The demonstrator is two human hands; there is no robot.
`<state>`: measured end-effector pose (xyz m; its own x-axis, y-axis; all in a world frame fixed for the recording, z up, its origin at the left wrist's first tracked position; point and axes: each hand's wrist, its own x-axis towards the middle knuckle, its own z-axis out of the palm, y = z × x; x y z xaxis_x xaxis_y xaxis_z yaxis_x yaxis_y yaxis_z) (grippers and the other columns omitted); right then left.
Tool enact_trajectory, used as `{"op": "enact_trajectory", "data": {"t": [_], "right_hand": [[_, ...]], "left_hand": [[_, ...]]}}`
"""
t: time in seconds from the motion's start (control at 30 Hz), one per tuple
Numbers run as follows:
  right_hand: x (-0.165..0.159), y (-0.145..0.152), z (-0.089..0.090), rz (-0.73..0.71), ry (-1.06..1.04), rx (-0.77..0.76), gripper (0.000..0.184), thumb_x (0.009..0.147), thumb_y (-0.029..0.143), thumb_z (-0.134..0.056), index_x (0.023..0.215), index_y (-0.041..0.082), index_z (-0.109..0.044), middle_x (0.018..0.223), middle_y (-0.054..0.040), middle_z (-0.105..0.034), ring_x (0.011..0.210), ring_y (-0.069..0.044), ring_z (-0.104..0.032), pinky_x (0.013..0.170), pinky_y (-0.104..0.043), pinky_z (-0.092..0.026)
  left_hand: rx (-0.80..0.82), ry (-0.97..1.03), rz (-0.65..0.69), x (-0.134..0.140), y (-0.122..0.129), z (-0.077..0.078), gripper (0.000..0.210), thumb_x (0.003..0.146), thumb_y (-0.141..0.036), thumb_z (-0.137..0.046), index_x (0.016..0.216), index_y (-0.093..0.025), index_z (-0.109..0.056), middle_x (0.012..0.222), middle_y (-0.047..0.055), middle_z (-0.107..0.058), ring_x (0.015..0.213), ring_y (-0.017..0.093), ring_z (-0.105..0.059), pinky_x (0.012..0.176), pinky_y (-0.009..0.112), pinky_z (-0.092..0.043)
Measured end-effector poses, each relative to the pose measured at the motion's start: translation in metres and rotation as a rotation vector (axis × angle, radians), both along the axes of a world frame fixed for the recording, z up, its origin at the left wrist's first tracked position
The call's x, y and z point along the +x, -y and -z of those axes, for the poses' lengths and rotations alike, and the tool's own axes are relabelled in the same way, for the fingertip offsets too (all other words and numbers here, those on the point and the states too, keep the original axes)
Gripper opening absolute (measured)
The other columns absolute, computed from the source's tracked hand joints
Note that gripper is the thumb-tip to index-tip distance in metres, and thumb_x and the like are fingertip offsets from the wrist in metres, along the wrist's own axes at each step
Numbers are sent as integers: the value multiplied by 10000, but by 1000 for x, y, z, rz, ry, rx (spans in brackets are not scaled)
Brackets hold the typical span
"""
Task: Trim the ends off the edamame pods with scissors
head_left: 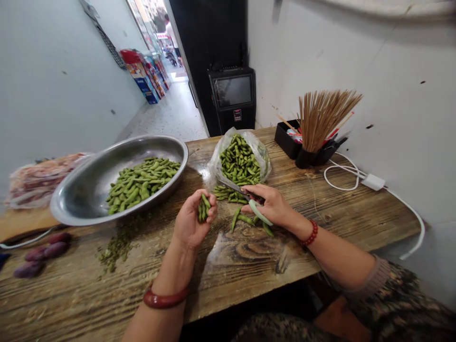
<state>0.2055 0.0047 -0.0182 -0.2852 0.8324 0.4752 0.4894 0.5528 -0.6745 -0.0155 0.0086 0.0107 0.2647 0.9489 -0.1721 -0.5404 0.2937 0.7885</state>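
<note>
My left hand (194, 218) is closed around a few green edamame pods (204, 208), palm turned up. In my right hand (269, 204) is a pair of scissors (259, 211) with pale green handles, its blades pointing left toward the bag. Behind both hands a clear plastic bag (265, 159) lies open, full of pods that spill out at its mouth. Several loose pods (245, 219) rest on the table under my right hand. To the left, a large metal basin (89, 171) holds a heap of edamame pods (142, 183).
Trimmed green bits (117, 249) lie before the basin on the wooden table (245, 280). Purple-red plum-like items (44, 254) and a bag of meat-like pieces (42, 178) are at left. Wooden skewers (324, 118), a black box (285, 140) and a white cable (409, 204) stand right.
</note>
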Motion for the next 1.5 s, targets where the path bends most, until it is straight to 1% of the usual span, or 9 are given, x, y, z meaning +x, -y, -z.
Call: {"op": "enact_trajectory", "data": {"t": [0.1, 0.2, 0.37, 0.5, 0.6, 0.83, 1.07, 1.17, 1.5], "right_hand": [[0, -1, 0, -8, -5, -1, 458, 746, 398, -728, 1139, 187, -621, 839, -33, -617, 686, -140, -550, 630, -258, -465], [1, -1, 0, -11, -7, 3, 451, 743, 382, -733, 1134, 184, -625, 845, -36, -622, 680, -139, -548, 629, -259, -465], [1, -1, 0, -23, -9, -3, 459, 739, 354, -742, 1147, 183, -620, 860, -39, -627, 682, -138, -549, 636, -260, -470], [0, -1, 1, -24, -18, -2, 457, 741, 366, -738, 1148, 193, -621, 850, -33, -623, 685, -136, -552, 620, -251, -463], [-1, -1, 0, -28, -16, -1, 460, 740, 354, -739, 1152, 187, -621, 858, -35, -628, 687, -135, -555, 629, -253, -464], [-1, 0, 0, -39, -26, -31, 464, 746, 352, -734, 1162, 187, -613, 906, -49, -638, 697, -138, -560, 648, -264, -483], [-1, 0, -3, -10, -37, -39, 456, 729, 343, -745, 1137, 174, -628, 841, -36, -618, 707, -150, -562, 644, -271, -474], [-1, 2, -3, -40, -49, -53, 490, 716, 326, -756, 1165, 194, -612, 870, -34, -618, 723, -149, -564, 664, -271, -483], [-3, 4, -6, -136, 42, -59, 617, 674, 311, -792, 1237, 214, -559, 935, -45, -614, 790, -164, -585, 736, -299, -491]], "left_hand": [[48, -170, 12, 5, 3, 0, 211, 749, -327, -651, 748, -188, -491, 620, -48, -508, 433, 55, -412, 379, 155, -266], [153, -545, 42, 11, 5, 5, 165, 743, -306, -653, 790, -193, -543, 595, -53, -518, 430, 68, -420, 394, 176, -262], [599, -1268, 86, 16, 2, 20, 105, 751, -259, -600, 717, -167, -638, 692, 16, -634, 676, 156, -556, 643, 259, -397], [666, -1479, 241, 15, 2, 22, 109, 748, -276, -616, 765, -183, -669, 728, 31, -663, 705, 180, -569, 647, 270, -374], [670, -1456, 285, 14, 4, 22, 76, 721, -256, -642, 746, -200, -685, 723, 33, -672, 679, 180, -564, 629, 265, -354], [602, -1148, 167, 18, 4, 24, 54, 630, -138, -651, 610, -187, -654, 568, -6, -584, 548, 134, -453, 547, 227, -295], [216, -634, 4, 11, 7, 0, 185, 685, -272, -710, 750, -181, -563, 532, -70, -466, 422, 56, -351, 418, 165, -244], [152, -468, -37, 9, 9, -2, 245, 673, -280, -742, 788, -179, -551, 541, -71, -474, 408, 37, -358, 406, 147, -235], [228, -482, -81, 11, 9, 4, 226, 688, -308, -749, 826, -151, -661, 560, -32, -542, 436, 45, -400, 422, 157, -289]]}}
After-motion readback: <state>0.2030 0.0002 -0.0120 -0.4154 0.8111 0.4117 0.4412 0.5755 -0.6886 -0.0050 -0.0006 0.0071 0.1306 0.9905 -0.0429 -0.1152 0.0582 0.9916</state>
